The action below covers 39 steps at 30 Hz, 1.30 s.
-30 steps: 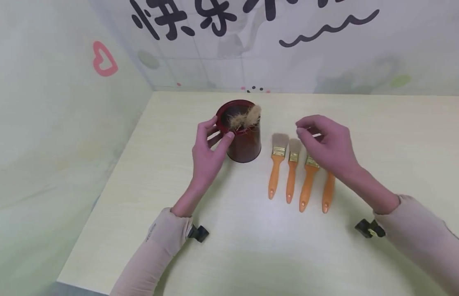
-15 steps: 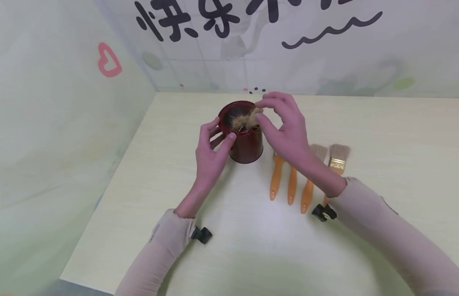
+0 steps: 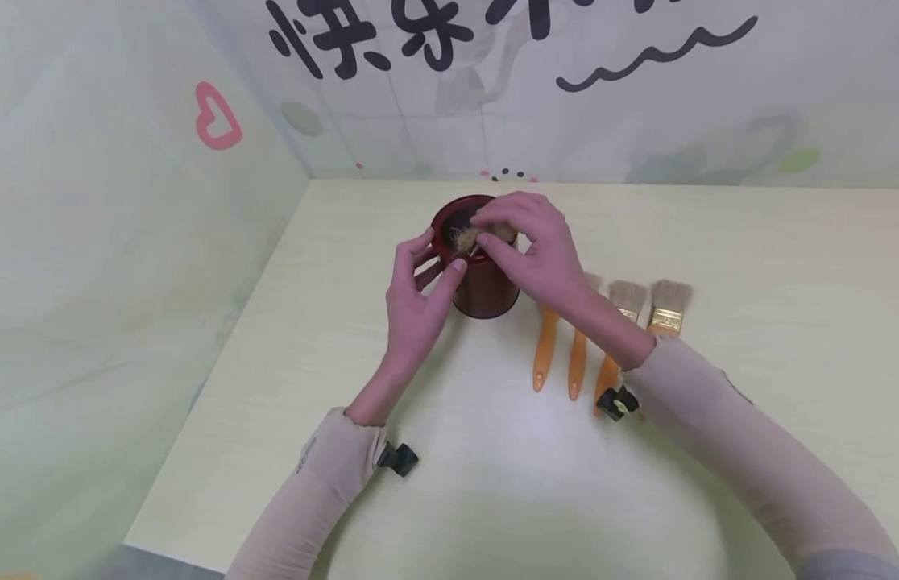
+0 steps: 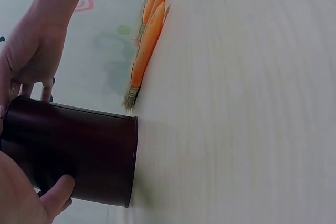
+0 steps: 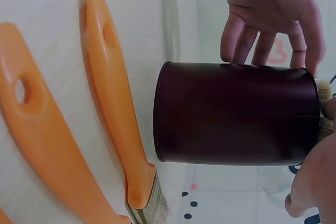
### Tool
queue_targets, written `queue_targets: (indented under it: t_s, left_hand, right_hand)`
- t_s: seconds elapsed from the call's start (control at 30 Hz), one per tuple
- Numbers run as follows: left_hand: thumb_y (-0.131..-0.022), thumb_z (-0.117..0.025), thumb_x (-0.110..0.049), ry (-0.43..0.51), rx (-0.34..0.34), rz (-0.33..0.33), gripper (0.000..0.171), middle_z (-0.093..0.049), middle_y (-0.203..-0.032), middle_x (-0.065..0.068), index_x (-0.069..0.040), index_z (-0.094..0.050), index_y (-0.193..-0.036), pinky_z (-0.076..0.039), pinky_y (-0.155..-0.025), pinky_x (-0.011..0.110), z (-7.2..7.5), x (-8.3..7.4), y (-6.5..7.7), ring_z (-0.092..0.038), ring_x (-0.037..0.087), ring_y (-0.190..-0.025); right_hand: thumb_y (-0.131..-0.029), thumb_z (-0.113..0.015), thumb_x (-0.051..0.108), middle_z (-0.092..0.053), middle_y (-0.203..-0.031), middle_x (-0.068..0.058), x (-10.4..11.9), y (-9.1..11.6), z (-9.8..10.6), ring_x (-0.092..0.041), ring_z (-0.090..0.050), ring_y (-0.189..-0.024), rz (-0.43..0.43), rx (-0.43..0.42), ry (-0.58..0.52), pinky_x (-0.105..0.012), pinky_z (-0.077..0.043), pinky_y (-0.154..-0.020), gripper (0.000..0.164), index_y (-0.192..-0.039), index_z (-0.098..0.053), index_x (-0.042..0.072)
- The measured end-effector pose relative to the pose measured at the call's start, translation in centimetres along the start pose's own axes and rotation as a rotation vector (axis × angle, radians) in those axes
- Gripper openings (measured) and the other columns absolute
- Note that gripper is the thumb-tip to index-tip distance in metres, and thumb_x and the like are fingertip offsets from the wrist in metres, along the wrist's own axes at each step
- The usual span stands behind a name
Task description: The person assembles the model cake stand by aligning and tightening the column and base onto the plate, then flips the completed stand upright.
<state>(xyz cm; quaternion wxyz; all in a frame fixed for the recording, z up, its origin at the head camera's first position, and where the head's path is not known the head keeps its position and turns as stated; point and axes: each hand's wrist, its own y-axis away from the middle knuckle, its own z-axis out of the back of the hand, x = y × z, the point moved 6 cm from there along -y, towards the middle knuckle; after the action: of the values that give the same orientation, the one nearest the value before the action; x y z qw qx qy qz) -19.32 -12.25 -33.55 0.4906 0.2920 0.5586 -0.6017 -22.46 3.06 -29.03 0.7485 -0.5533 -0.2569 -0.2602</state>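
A dark red cylindrical can (image 3: pixel 486 296) with an open top stands upright on the table. My left hand (image 3: pixel 416 304) grips it from the left, thumb at the near side and fingers along the rim. Over the right part of the rim lies a frayed, tan, fibrous piece of rope (image 3: pixel 467 239). My right hand (image 3: pixel 534 251) pinches this rope between thumb and fingers and hides much of it. In the right wrist view, a bit of the tan fibre shows past the can's (image 5: pixel 236 115) rim, beside the right hand (image 5: pixel 316 182).
Several paintbrushes with orange handles lie in a row right of the can, including a left one (image 3: pixel 544 354) and a right one (image 3: pixel 669 312). My right forearm passes over them. A printed backdrop (image 3: pixel 420 121) rises behind the pale table (image 3: pixel 478 483).
My right hand has come left from above the paintbrushes to the can's rim and taken hold of the frayed rope, whose raised right end now lies lower. The left hand keeps its grip.
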Motion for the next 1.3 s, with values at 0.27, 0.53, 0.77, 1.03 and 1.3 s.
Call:
queue_targets:
  t_s: [0.27,0.53,0.77,1.03,1.3]
  left_hand:
    - [-0.086,-0.062,-0.010,-0.017,-0.005,-0.005,0.045,-0.050,-0.125,0.015,0.002,-0.044,-0.125,-0.046,-0.090,0.041,-0.1,-0.1,-0.1,-0.051,0.026,-0.111]
    - [-0.086,-0.061,-0.010,-0.004,0.022,-0.006,0.045,-0.049,-0.125,0.016,0.003,-0.043,-0.125,-0.044,-0.091,0.046,-0.2,-0.2,0.0,-0.050,0.027,-0.111]
    - [-0.086,-0.061,-0.009,-0.018,0.014,-0.014,0.045,-0.050,-0.125,0.018,0.003,-0.043,-0.125,-0.045,-0.090,0.045,-0.2,-0.4,0.1,-0.050,0.029,-0.110]
    - [-0.085,-0.062,-0.007,0.002,-0.001,-0.017,0.045,-0.051,-0.123,0.019,0.004,-0.044,-0.125,-0.046,-0.089,0.043,-0.1,-0.3,0.1,-0.051,0.031,-0.109]
    - [-0.085,-0.062,-0.006,0.023,-0.007,-0.008,0.044,-0.050,-0.122,0.021,0.004,-0.044,-0.124,-0.046,-0.089,0.043,0.0,-0.3,0.1,-0.050,0.031,-0.109]
  right_hand:
    - [-0.079,-0.064,-0.008,-0.057,-0.068,-0.012,-0.3,-0.2,0.3,-0.025,-0.047,-0.073,-0.015,-0.037,0.020,-0.029,-0.035,-0.077,0.008,-0.086,-0.067,-0.005]
    - [-0.082,-0.059,-0.009,-0.059,-0.076,-0.014,-0.1,-0.2,0.8,-0.023,-0.048,-0.078,-0.043,-0.085,-0.029,-0.029,-0.038,-0.085,0.009,-0.089,-0.063,-0.007]
    - [-0.086,-0.056,-0.006,-0.062,-0.094,-0.017,-0.5,-0.7,1.5,-0.020,-0.055,-0.095,-0.098,-0.129,-0.087,-0.033,-0.042,-0.090,0.010,-0.094,-0.062,-0.008]
    - [-0.089,-0.049,-0.008,-0.058,-0.096,-0.020,0.4,-1.1,2.2,-0.027,-0.056,-0.081,-0.017,-0.120,-0.097,-0.027,-0.047,-0.076,0.012,-0.099,-0.056,-0.011]
    - [-0.087,-0.046,-0.015,-0.060,-0.092,-0.022,3.0,-1.8,3.5,-0.023,-0.058,-0.076,0.169,-0.171,-0.033,-0.027,-0.048,-0.072,0.011,-0.096,-0.050,-0.014]
